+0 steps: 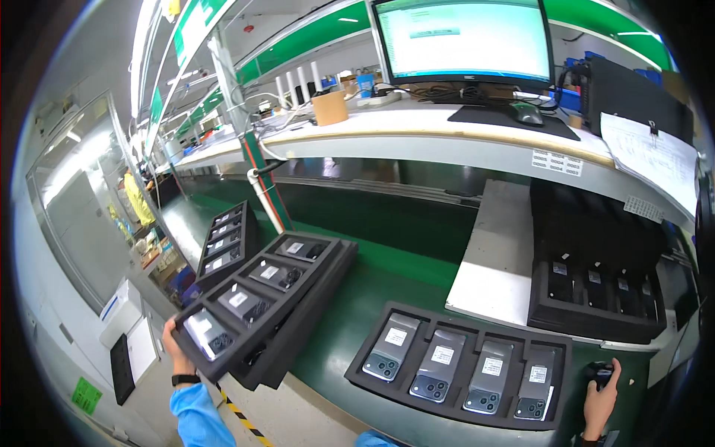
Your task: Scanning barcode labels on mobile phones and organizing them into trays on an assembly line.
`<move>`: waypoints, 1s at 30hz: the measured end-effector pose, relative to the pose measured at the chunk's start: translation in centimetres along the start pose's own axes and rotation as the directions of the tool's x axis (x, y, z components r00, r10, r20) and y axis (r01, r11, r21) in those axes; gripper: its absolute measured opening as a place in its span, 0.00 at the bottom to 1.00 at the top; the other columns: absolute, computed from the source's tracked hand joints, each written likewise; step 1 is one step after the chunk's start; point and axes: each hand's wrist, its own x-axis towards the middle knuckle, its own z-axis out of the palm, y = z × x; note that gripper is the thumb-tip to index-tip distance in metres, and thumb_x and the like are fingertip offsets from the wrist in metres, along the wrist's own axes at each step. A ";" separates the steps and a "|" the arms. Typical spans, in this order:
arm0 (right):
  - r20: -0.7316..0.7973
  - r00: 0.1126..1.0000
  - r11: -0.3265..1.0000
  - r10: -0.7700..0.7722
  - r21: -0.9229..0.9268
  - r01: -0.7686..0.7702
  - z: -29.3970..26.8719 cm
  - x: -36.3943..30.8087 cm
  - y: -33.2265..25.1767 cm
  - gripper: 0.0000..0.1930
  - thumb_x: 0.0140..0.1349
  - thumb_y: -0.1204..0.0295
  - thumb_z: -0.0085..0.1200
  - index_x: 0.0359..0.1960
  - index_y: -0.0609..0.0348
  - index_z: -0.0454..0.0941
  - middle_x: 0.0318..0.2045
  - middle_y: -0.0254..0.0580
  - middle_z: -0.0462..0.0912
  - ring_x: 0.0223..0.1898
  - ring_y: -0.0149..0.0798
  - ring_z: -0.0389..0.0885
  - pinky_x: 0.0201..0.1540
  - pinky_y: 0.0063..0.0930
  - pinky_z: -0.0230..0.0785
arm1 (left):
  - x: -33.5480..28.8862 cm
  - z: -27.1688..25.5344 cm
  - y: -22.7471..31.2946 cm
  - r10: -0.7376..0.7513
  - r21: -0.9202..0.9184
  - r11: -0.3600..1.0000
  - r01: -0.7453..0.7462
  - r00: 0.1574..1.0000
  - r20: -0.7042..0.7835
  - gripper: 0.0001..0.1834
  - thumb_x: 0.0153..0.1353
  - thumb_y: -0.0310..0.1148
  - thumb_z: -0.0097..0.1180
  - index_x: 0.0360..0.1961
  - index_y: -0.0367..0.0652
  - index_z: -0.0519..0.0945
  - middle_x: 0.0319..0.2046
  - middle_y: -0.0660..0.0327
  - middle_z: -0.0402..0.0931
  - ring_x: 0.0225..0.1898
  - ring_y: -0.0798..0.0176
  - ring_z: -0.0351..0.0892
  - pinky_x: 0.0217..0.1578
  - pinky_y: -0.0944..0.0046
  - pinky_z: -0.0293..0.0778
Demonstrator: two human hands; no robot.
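My left hand (pixel 177 349) grips the near left end of a black foam tray (pixel 277 296), its fingers partly hidden by the tray's edge. That tray lies tilted on top of another dark tray, and its slots hold several phones (pixel 237 300) with labels on their backs. At the lower right my right hand (pixel 598 406) is closed around a small black object (pixel 598 370), whose kind I cannot make out. Between my hands a second foam tray (pixel 408 393) rests on the green bench, with labelled phones (pixel 441 365) lying camera side up in its slots.
Farther left stands another phone tray (pixel 249 232). At the right, a deep black foam box (pixel 598 322) with phones sits beside a white board (pixel 477 261). Above runs a shelf (pixel 417 139) bearing a monitor (pixel 465 41), a mouse (pixel 528 113) and clipped papers (pixel 655 160). A post (pixel 257 171) rises behind the stacked trays.
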 end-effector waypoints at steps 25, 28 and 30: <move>-0.407 0.836 0.481 0.367 0.853 0.203 -15.2 6.3 5.1 0.26 0.71 0.58 0.57 0.65 0.54 0.67 0.50 0.42 0.79 0.44 0.37 0.79 0.43 0.30 0.74 | -32.8 48.5 -14.2 0.085 -0.222 0.729 -0.648 -0.237 0.968 0.16 0.60 0.42 0.63 0.47 0.48 0.85 0.58 0.50 0.73 0.63 0.42 0.68 0.64 0.43 0.61; -0.329 0.831 0.341 0.449 0.923 0.181 -19.0 8.2 7.0 0.21 0.69 0.53 0.58 0.58 0.47 0.72 0.46 0.41 0.81 0.40 0.38 0.79 0.41 0.33 0.75 | -34.7 49.2 -15.4 0.103 -0.211 0.713 -0.668 -0.199 0.975 0.17 0.58 0.45 0.64 0.46 0.50 0.86 0.59 0.49 0.72 0.62 0.43 0.67 0.61 0.44 0.60; -0.367 0.833 0.443 0.415 0.881 0.167 -20.2 8.9 6.6 0.21 0.70 0.52 0.57 0.57 0.48 0.73 0.41 0.37 0.83 0.33 0.31 0.80 0.34 0.27 0.72 | -34.5 49.2 -15.7 0.017 -0.125 0.763 -0.634 -0.173 0.985 0.17 0.58 0.44 0.64 0.46 0.50 0.86 0.59 0.49 0.73 0.62 0.43 0.68 0.61 0.45 0.59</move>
